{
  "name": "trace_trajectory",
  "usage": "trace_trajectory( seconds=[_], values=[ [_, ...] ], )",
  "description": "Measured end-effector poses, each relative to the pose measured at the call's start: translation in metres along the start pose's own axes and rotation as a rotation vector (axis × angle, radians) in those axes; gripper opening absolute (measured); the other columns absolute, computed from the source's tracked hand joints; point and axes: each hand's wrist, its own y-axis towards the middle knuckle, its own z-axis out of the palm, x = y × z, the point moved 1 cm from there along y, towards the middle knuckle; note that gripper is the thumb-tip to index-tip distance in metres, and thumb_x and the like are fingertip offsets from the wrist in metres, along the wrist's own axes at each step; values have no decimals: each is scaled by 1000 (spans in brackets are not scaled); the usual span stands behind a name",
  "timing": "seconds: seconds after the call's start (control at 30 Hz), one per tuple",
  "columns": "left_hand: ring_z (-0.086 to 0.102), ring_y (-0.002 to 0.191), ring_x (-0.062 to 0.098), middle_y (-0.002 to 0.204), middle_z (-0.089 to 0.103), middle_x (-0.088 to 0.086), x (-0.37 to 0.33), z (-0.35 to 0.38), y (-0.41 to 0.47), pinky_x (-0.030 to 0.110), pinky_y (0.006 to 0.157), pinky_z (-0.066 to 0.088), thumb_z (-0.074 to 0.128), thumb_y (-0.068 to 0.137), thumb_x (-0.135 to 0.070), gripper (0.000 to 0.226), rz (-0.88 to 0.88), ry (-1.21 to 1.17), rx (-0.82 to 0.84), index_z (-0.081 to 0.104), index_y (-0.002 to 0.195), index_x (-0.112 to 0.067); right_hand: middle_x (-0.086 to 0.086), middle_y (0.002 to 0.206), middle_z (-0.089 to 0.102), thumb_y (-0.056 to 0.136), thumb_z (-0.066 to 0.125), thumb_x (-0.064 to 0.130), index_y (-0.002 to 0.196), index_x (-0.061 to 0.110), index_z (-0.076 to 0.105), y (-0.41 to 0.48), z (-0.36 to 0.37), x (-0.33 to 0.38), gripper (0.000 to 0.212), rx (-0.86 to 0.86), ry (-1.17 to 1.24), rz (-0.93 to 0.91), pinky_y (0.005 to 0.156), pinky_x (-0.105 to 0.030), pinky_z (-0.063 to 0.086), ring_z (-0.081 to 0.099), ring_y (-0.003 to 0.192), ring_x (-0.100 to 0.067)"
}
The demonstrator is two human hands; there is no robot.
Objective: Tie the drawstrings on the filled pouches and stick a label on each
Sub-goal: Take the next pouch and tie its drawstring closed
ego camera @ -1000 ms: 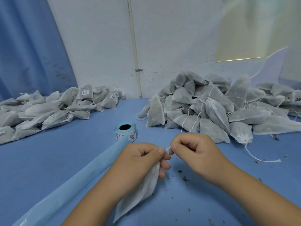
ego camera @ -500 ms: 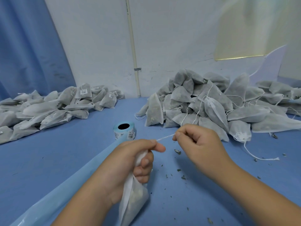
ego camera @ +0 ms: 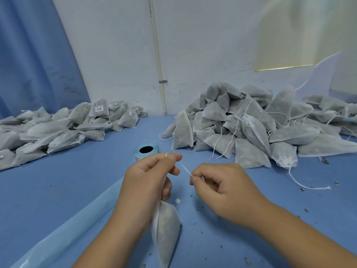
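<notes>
At the near middle of the blue table (ego camera: 81,176), we are working one filled pouch (ego camera: 167,233). It is hanging below our left hand (ego camera: 148,182), and we cannot tell whether its bottom is resting on the table.

- Left hand: we are clenching its fingers round the pouch's gathered neck. A turn of the drawstring (ego camera: 185,167) is lying over the forefinger.
- Right hand (ego camera: 224,190): we are pinching the drawstring's free end between thumb and forefinger. The cord is running short and taut between the two hands.
- Label roll (ego camera: 146,150): it is standing just beyond the left hand, untouched. A pale blue strip (ego camera: 77,219), probably its backing, is trailing toward us along the table.
- Pile of labelled pouches (ego camera: 58,128), far left: several are showing white stickers, so we are counting these as finished.
- Pile of unlabelled pouches (ego camera: 251,128), far right: loose cords are straggling out and no sticker is showing. We are judging these as waiting.
- Dried crumbs (ego camera: 197,208): they are lying scattered near the hands.

Standing: we are judging the knot on the held pouch as under way and not closed, and its label is not yet showing. The right-hand pile is looking tall and full, so a good deal of the job is remaining.
</notes>
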Motion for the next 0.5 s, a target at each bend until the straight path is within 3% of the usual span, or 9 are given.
trace_trajectory(
  seconds=[0.13, 0.2, 0.27, 0.37, 0.43, 0.5],
  values=[
    [54, 55, 0, 63, 63, -15, 5, -1, -3, 11, 55, 39, 64, 89, -27, 22, 329, 448, -41, 76, 71, -30, -5, 47, 37, 79, 57, 15, 67, 13, 64, 0, -4, 2, 14, -82, 104, -56, 46, -16, 25, 30, 42, -10],
    [59, 71, 3, 70, 65, -14, 5, 1, -6, 9, 63, 38, 60, 84, -29, 17, 515, 694, 32, 69, 69, -29, -5, 44, 33, 78, 58, 13, 67, 12, 65, 1, -5, 1, 13, -125, 153, -52, 46, -14, 25, 28, 41, -8],
    [58, 72, 7, 69, 62, -11, 8, 5, -8, 12, 62, 38, 58, 81, -34, 16, 565, 771, 117, 65, 68, -26, 2, 42, 29, 78, 58, 12, 65, 14, 65, 2, -6, 1, 14, -150, 204, -21, 47, -11, 25, 27, 40, -8],
    [52, 58, 3, 60, 58, -14, 6, 8, -10, 10, 55, 36, 60, 76, -39, 20, 479, 666, 148, 64, 65, -23, 8, 42, 27, 80, 60, 13, 66, 16, 65, 3, -5, -2, 15, -154, 270, 53, 48, -12, 26, 25, 42, -7],
    [41, 46, 3, 52, 50, -12, 2, 9, -9, 10, 46, 31, 62, 71, -36, 17, 275, 463, 165, 65, 62, -23, 8, 44, 28, 85, 64, 11, 68, 16, 65, 4, -5, -3, 18, -127, 310, 109, 47, -15, 28, 27, 44, -7],
    [31, 42, 10, 52, 43, -4, -1, 7, -9, 16, 42, 25, 65, 63, -33, 16, 5, 115, 248, 61, 55, -20, 5, 47, 33, 87, 66, 9, 69, 16, 67, 5, -5, -4, 19, -99, 387, 168, 47, -17, 29, 29, 47, -9]
  ],
)
